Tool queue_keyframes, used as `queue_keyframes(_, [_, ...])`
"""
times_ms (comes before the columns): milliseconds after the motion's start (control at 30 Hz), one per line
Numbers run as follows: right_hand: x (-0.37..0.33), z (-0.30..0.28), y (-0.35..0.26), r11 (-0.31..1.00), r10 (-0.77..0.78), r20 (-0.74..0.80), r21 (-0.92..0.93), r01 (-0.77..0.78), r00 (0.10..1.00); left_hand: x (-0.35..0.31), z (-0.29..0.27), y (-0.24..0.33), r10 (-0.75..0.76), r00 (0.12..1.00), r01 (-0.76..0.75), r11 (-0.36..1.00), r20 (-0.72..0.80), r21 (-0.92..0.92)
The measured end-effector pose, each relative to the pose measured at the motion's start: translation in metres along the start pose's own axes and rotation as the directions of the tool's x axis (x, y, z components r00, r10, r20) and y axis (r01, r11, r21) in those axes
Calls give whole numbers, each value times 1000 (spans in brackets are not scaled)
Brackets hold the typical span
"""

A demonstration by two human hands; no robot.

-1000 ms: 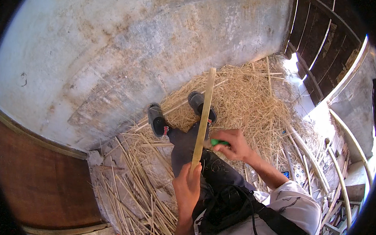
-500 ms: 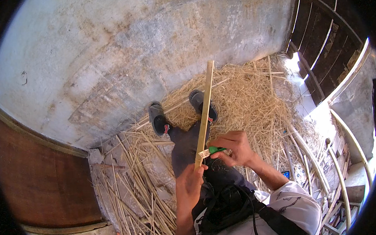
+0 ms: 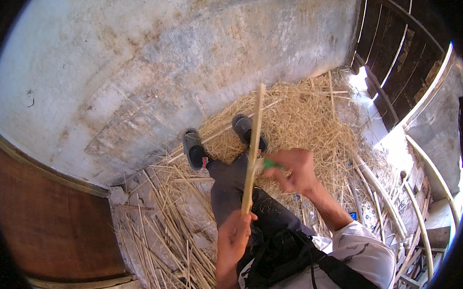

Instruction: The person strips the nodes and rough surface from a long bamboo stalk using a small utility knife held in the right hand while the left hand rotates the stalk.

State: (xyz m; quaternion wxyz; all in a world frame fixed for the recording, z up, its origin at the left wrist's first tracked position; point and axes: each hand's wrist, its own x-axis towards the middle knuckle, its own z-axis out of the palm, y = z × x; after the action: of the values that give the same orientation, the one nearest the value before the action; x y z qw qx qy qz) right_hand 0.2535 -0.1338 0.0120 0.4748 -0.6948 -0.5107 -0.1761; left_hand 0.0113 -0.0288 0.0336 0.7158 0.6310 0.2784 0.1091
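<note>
My left hand [image 3: 234,233] is closed around the lower end of a flat pale bamboo strip [image 3: 254,141], which points away from me and up toward the wall. In my right hand [image 3: 298,171] is a green-handled knife [image 3: 272,165]. Its short blade, blurred by motion, lies against or very close to the strip's right edge, a good way above my left hand. Whether the blade touches the strip I cannot tell. My legs, in dark trousers [image 3: 228,181], are below the strip.
Fine shavings [image 3: 308,125] cover the floor beyond my feet in grey shoes [image 3: 193,149]. Long thin strips [image 3: 168,230] lie at the left. A stained wall [image 3: 186,58] rises ahead. Bamboo poles [image 3: 381,195] lie at the right near dark boards [image 3: 398,49].
My right hand and the knife have slid up along the strip, away from my left hand. The strip's far end has dipped slightly; my left hand keeps its grip.
</note>
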Motion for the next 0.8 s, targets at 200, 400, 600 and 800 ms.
queue_keyframes(200, [28,-15,15,996,-34,-18,-79,33,999,-11,-8,-7,-98,995,99,994,12,-55])
queue_keyframes(400, [60,-36,96,836,446,-304,-196,-513,842,-34,-23,-43,-97,970,72,991,224,115])
queue_keyframes(600, [28,-2,89,858,501,-6,136,-496,865,-17,-26,-24,-98,989,103,994,-112,40])
queue_keyframes(800, [-19,31,26,809,338,235,422,-409,911,9,-14,-17,8,996,-12,999,-87,-45])
